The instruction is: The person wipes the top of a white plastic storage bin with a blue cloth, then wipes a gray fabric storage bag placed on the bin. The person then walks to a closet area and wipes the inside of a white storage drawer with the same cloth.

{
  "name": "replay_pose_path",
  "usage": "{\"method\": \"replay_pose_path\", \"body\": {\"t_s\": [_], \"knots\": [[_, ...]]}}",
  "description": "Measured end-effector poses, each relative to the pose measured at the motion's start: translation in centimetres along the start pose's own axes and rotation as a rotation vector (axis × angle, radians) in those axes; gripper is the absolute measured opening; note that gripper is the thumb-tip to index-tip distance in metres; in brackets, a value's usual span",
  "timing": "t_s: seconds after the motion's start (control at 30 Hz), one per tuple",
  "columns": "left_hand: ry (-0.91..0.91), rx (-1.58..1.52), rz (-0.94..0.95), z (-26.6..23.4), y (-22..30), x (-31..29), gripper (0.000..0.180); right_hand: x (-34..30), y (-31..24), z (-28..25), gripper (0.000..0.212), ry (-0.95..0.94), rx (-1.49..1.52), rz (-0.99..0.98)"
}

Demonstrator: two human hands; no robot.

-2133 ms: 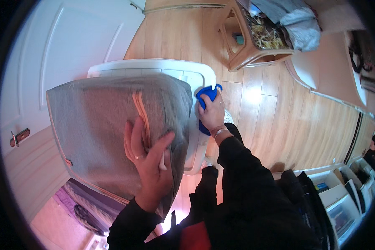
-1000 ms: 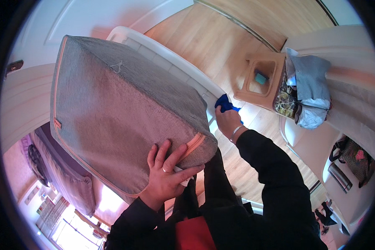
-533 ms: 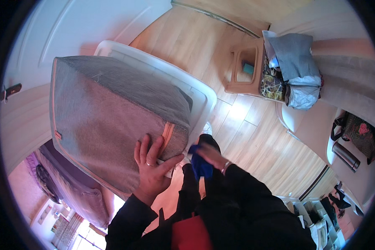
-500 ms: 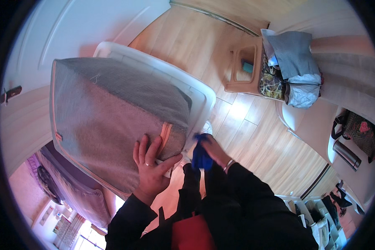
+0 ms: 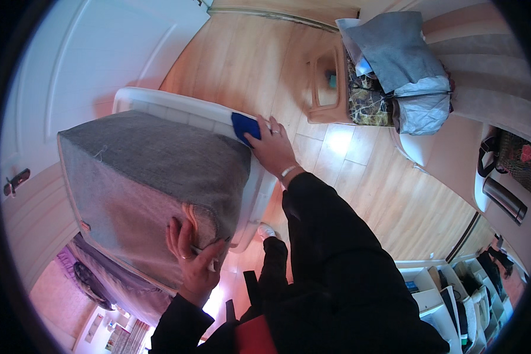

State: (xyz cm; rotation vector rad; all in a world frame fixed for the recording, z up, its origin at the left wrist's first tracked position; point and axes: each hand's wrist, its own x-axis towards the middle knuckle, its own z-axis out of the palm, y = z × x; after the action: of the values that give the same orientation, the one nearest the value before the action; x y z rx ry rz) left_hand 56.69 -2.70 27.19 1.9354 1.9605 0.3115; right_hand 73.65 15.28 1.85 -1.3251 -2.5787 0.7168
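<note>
The left hand (image 5: 196, 256) grips the near corner of the big grey bag (image 5: 141, 165), while the right hand (image 5: 274, 148) holds a blue cloth (image 5: 245, 128) on the white tub's rim (image 5: 177, 99) behind the bag, and a brown stool (image 5: 326, 113) stands farther off.

Grey fabric case (image 5: 153, 165), orange-trimmed; left hand (image 5: 193, 259) on its near corner. White plastic container (image 5: 183, 105), rim showing beside case; blue cloth (image 5: 243, 126) at rim, in right hand (image 5: 274, 148). Tan stool (image 5: 325, 111), items piled on top. White door (image 5: 112, 53).

White tub (image 5: 171, 100), grey box (image 5: 153, 171) atop
</note>
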Motion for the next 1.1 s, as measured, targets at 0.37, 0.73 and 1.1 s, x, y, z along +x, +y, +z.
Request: {"method": "replay_pose_path", "body": {"t_s": [0.37,0.73,1.1], "knots": [[-0.011,0.014,-0.016,-0.2,0.3,0.2,0.037,-5.3,-3.2,1.6,0.032,-0.501,0.233,0.244],[0.047,0.019,0.021,0.3,0.1,0.4,0.033,-17.7,0.0,-0.4,0.036,-0.562,0.47,0.448],[-0.009,0.005,0.022,0.0,0.1,0.2,0.036,4.3,0.4,-2.6,0.033,-0.106,0.381,0.267]]}}
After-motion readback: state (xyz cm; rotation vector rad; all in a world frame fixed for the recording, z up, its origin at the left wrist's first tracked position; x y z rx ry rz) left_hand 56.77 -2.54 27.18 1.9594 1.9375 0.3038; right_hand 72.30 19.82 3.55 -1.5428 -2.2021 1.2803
